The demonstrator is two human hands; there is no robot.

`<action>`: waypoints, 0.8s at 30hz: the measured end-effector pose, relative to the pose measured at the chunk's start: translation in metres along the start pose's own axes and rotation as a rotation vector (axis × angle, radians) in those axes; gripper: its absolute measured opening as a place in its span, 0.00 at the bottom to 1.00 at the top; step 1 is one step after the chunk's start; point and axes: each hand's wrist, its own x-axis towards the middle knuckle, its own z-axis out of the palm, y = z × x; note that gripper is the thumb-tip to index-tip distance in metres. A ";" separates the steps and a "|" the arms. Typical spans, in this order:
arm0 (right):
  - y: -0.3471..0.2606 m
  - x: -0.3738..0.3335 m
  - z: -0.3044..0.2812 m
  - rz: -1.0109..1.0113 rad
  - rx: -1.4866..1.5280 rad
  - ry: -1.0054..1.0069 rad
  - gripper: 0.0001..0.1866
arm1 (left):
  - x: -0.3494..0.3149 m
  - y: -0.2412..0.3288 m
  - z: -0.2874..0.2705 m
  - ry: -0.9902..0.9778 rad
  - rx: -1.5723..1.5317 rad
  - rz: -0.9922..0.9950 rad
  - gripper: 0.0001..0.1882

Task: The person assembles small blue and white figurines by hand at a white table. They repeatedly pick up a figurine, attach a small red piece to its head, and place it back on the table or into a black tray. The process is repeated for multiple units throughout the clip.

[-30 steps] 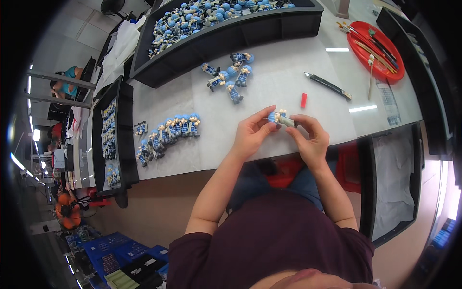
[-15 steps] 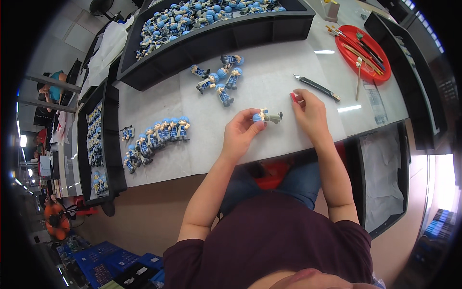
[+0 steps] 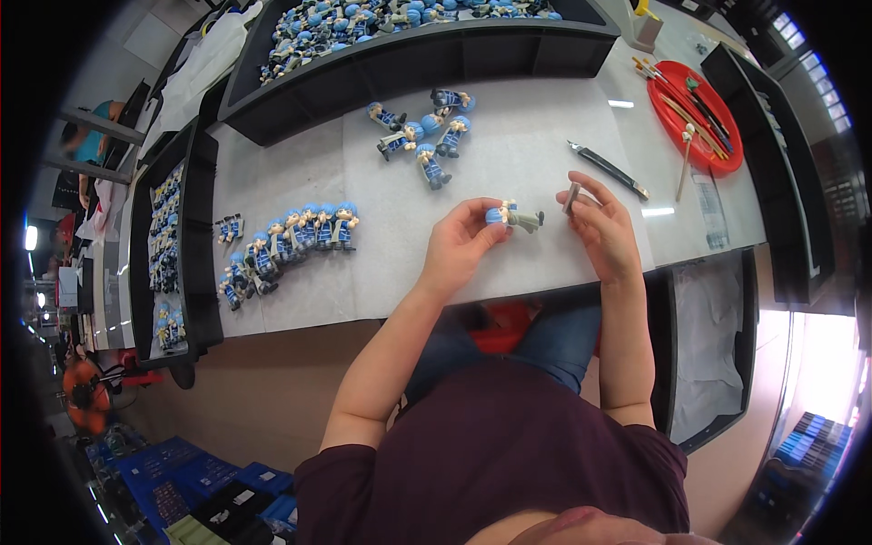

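Observation:
Between the thumb and fingers of my left hand [image 3: 461, 245] is a small blue-haired figurine [image 3: 515, 217], lying sideways with its feet toward the right. My right hand [image 3: 601, 227] pinches a small flat grey-brown piece [image 3: 571, 197] upright, a short gap away from the figurine's feet; its kind is unclear. Beyond my left hand several loose figurines [image 3: 431, 165] lie on the white-covered table [image 3: 381, 259]. To the left, a curved row of figurines [image 3: 295, 236] stands close together. A black-handled craft knife [image 3: 609, 170] lies beyond my right hand.
A large black crate [image 3: 436, 62] heaped with figurines stands at the back. Another black tray [image 3: 204, 236] of figurines is at the left. A red oval dish [image 3: 668, 109] holds brushes and sticks at the right, beside another black tray [image 3: 772, 154]. A person [image 3: 100, 136] is far left.
My right hand has turned its palm inward, so the piece that looked red now shows a grey-brown face. The figurine stays in my left hand. The whole view has shifted slightly.

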 end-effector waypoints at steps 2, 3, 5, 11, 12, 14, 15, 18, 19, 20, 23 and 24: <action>-0.002 -0.003 0.007 -0.004 -0.021 0.030 0.21 | 0.000 0.001 -0.001 -0.003 -0.008 0.001 0.15; -0.004 -0.005 0.009 0.003 -0.013 0.035 0.20 | 0.000 0.001 -0.002 -0.002 -0.012 -0.003 0.15; -0.005 -0.008 0.011 0.015 0.002 0.045 0.18 | 0.001 -0.001 -0.003 -0.002 -0.021 -0.011 0.15; 0.011 -0.007 0.008 -0.102 -0.036 0.056 0.11 | 0.001 -0.003 -0.004 0.011 -0.035 0.007 0.14; 0.012 -0.009 0.011 -0.122 -0.035 0.065 0.11 | 0.001 -0.003 -0.004 0.015 -0.037 0.008 0.14; 0.014 -0.012 0.017 -0.163 -0.030 0.081 0.11 | 0.000 -0.005 -0.005 0.024 -0.039 0.009 0.15; 0.016 -0.012 0.016 -0.191 -0.088 0.047 0.11 | 0.001 -0.005 -0.005 0.026 -0.022 0.013 0.14; 0.021 -0.014 0.015 -0.261 -0.214 -0.005 0.14 | 0.001 -0.007 -0.005 0.030 0.010 0.015 0.14; 0.022 -0.015 0.019 -0.272 -0.224 0.009 0.14 | 0.001 -0.007 -0.006 0.033 0.011 0.011 0.14; 0.023 -0.016 0.023 -0.284 -0.238 0.026 0.15 | 0.001 -0.008 -0.005 0.033 0.008 0.006 0.14; 0.020 -0.018 0.039 -0.348 -0.304 0.062 0.16 | 0.000 -0.008 -0.006 0.038 0.044 -0.001 0.14; 0.021 -0.017 0.038 -0.357 -0.342 0.044 0.15 | 0.000 -0.008 -0.005 0.038 0.047 -0.004 0.14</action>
